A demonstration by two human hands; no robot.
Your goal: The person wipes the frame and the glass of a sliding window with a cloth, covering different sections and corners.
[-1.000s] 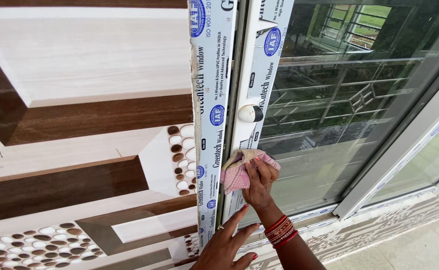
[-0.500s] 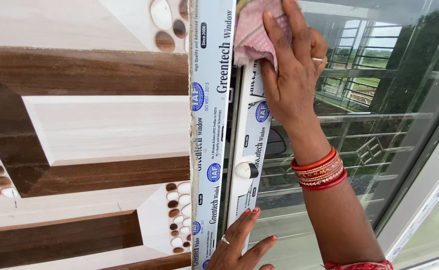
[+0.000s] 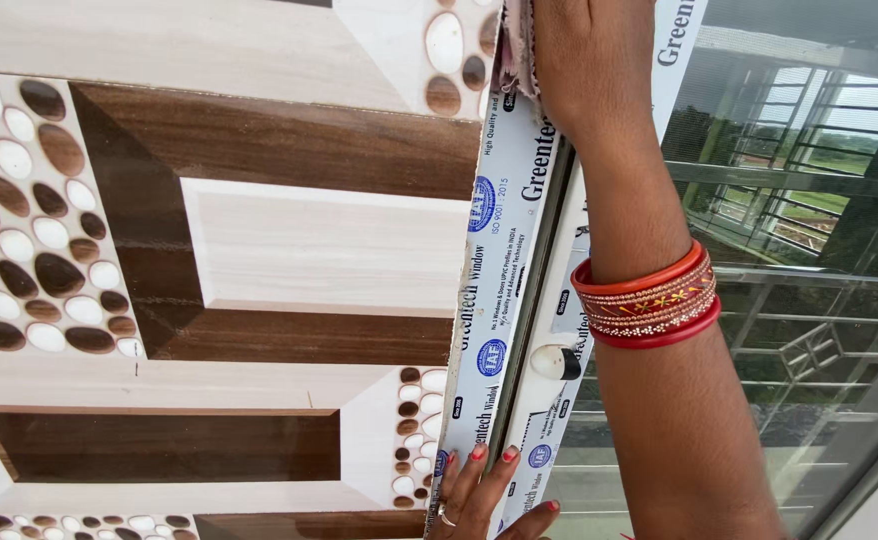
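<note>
My right hand (image 3: 589, 55) clenches the pink cloth (image 3: 517, 45) at top centre: soft, light, best bunched. My left hand (image 3: 484, 495) lies open on the taped window frame (image 3: 494, 300).

Your pink cloth (image 3: 519, 45) sat at the very top of the view, bunched and pressed against the white window frame (image 3: 504, 260), mostly hidden so only its left edge showed. That frame stood upright, wrapped in white film with blue round marks, a small white knob (image 3: 549, 361) lower down.
</note>
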